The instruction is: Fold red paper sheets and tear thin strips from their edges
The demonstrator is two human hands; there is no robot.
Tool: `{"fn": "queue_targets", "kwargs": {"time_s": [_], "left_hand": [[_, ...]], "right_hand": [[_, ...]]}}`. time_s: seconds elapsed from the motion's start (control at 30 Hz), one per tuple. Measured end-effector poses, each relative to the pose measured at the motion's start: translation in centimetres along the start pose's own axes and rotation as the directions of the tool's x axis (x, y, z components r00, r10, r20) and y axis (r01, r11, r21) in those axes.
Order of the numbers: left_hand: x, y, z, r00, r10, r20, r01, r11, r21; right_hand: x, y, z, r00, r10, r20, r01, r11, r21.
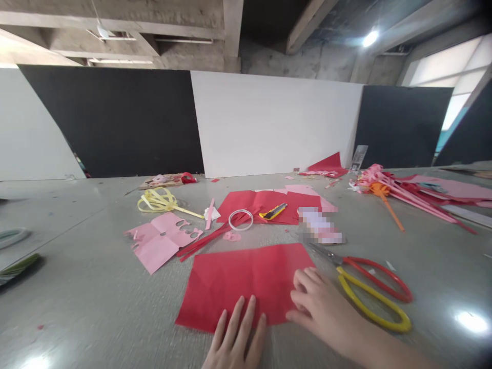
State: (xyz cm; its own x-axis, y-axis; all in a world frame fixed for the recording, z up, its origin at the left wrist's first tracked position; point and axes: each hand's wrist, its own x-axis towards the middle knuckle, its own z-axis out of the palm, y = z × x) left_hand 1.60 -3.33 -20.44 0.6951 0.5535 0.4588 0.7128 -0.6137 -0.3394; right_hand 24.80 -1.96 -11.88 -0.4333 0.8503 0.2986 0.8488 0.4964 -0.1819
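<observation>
A sheet of red paper with faint creases lies on the grey table in front of me. My left hand rests on its near edge, fingers stretched out and slightly spread. At the paper's right edge, my right hand has its fingers curled in against the sheet; the fingertips are partly hidden. Just right of that hand lie scissors with one red and one yellow handle, their blades pointing toward the far left.
Beyond the sheet are more red paper, a yellow utility knife, a tape roll and a blurred-out flat object. Cut pink paper and a yellow ribbon flower lie left. Pink paper strips sit at right.
</observation>
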Motion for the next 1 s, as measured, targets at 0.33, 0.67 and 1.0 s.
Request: {"fn": "queue_targets", "kwargs": {"time_s": [0.33,0.67,1.0], "left_hand": [[4.8,-2.9,-5.9,0.913,0.360,0.193,-0.348,0.933,-0.095],[5.1,-2.9,-5.4,0.855,0.376,0.357,-0.306,0.922,-0.238],[4.9,-3.0,-4.9,0.876,0.375,0.304,-0.299,0.916,-0.269]], "right_hand": [[-0.1,0.2,-1.7,0.993,-0.011,0.119,0.001,0.997,0.083],[-0.2,0.2,-1.8,0.990,0.030,0.140,-0.039,0.997,0.064],[-0.4,0.9,-2.9,0.975,0.059,0.214,-0.073,0.996,0.060]]}}
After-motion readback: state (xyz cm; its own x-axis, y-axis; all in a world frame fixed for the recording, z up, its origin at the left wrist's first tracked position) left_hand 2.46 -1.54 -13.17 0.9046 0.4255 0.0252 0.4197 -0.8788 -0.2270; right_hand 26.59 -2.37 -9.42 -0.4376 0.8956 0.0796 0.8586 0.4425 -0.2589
